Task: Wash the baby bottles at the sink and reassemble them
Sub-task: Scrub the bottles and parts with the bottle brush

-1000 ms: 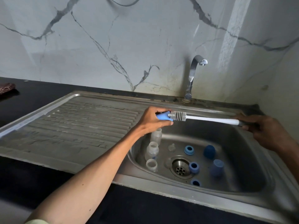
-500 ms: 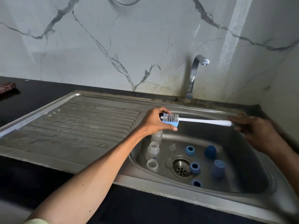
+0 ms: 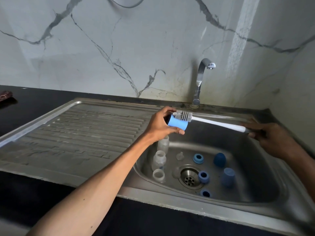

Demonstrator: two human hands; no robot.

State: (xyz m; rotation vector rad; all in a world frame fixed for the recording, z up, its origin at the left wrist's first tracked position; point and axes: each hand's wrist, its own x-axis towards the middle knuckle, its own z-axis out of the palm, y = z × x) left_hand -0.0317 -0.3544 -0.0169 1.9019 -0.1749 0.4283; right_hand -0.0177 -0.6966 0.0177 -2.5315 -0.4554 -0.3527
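My left hand (image 3: 160, 124) grips a light blue bottle cap (image 3: 178, 123) over the left edge of the sink basin (image 3: 255, 167). My right hand (image 3: 271, 139) holds the handle of a white bottle brush (image 3: 219, 123); its bristle head (image 3: 184, 115) lies along the top of the cap. Three clear bottles (image 3: 159, 160) stand at the basin's left wall. On the basin floor lie a clear teat (image 3: 180, 155), three blue collar rings (image 3: 198, 158) and two dark blue caps (image 3: 219, 159).
A chrome tap (image 3: 201, 79) rises behind the basin with no water running. The ribbed steel drainboard (image 3: 81, 133) stretches to the left. The drain (image 3: 190, 179) sits in the basin's middle. A dark counter (image 3: 34, 99) surrounds the sink; a patterned object (image 3: 6, 96) lies far left.
The cap in my left hand has turned so its blue side faces me. The brush bristles have shifted over the cap while my right hand moved slightly.
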